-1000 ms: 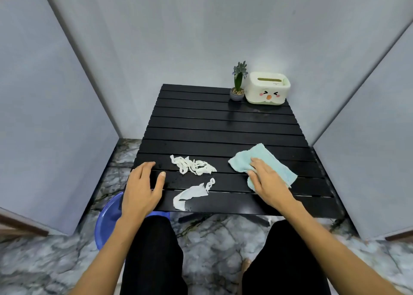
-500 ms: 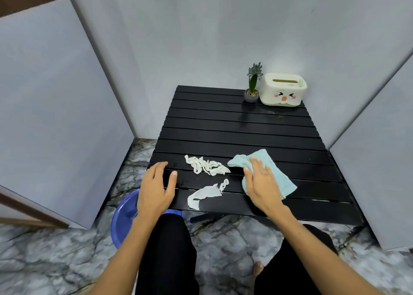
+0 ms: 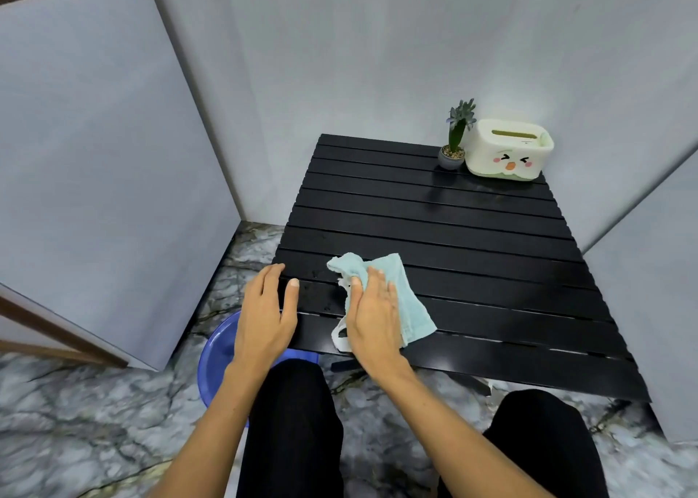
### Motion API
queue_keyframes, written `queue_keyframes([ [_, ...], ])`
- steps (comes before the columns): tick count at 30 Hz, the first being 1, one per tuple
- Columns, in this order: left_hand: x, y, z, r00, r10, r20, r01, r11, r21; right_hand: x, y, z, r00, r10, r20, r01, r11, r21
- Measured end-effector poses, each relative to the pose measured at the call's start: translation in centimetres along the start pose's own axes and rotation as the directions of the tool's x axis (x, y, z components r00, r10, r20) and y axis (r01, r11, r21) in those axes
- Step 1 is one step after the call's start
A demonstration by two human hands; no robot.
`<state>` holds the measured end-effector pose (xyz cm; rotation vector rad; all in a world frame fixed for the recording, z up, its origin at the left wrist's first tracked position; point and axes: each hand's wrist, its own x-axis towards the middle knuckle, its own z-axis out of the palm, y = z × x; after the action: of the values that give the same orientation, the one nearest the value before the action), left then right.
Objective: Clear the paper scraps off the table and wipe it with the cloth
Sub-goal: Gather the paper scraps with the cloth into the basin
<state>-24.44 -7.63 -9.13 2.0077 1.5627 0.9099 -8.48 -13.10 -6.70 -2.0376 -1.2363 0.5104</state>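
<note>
- My right hand point(image 3: 374, 308) lies flat on the light blue cloth point(image 3: 400, 290), fingers straight and close together, pressing it down on the black slatted table point(image 3: 453, 233); I am not gripping it, only bearing on it with palm and fingers.
- The cloth sits near the table's front left corner, bunched at its far left end, with its right part spread flat past my little finger.
- White paper scraps point(image 3: 340, 337) peep out from under the cloth and my palm: one looped strip at the table's front edge just left of my wrist, and a small bit point(image 3: 343, 281) by my fingertips. How much more paper lies beneath I cannot tell.
- My left hand point(image 3: 264, 308) rests on the table's front left corner, fingers straight and slightly spread, thumb out to the right, holding nothing; it is near the cloth but apart from it.
- A blue basin point(image 3: 219, 350) stands on the marble floor point(image 3: 75, 403) below that corner, partly hidden by my left forearm and knee.
- At the far right corner of the table stand a small potted plant point(image 3: 455, 146) and, just beside it, a cream tissue box point(image 3: 510, 154) with a little face on its front.
</note>
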Motion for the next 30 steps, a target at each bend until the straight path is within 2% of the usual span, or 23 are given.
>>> queue_keyframes([
  [6,0.4,-1.3,-0.8,1.000,0.006,-0.016,-0.006,0.999,-0.035,-0.2,-2.8,2.5,0.997,-0.067,0.036,0.066,0.998,0.017],
  [11,0.1,-4.7,-2.0,0.994,-0.096,-0.042,0.094,0.995,-0.043,0.1,-4.3,5.0,0.995,-0.080,0.066,0.073,0.992,0.102],
  [20,-0.6,-9.3,-4.0,0.990,-0.136,-0.033,0.137,0.989,0.052,0.5,-6.8,8.8,0.979,-0.198,0.052,0.192,0.976,0.104],
  [30,-1.2,-12.0,-5.3,0.974,-0.225,-0.010,0.223,0.957,0.184,1.1,-9.7,12.0,0.967,-0.234,0.104,0.210,0.957,0.198],
])
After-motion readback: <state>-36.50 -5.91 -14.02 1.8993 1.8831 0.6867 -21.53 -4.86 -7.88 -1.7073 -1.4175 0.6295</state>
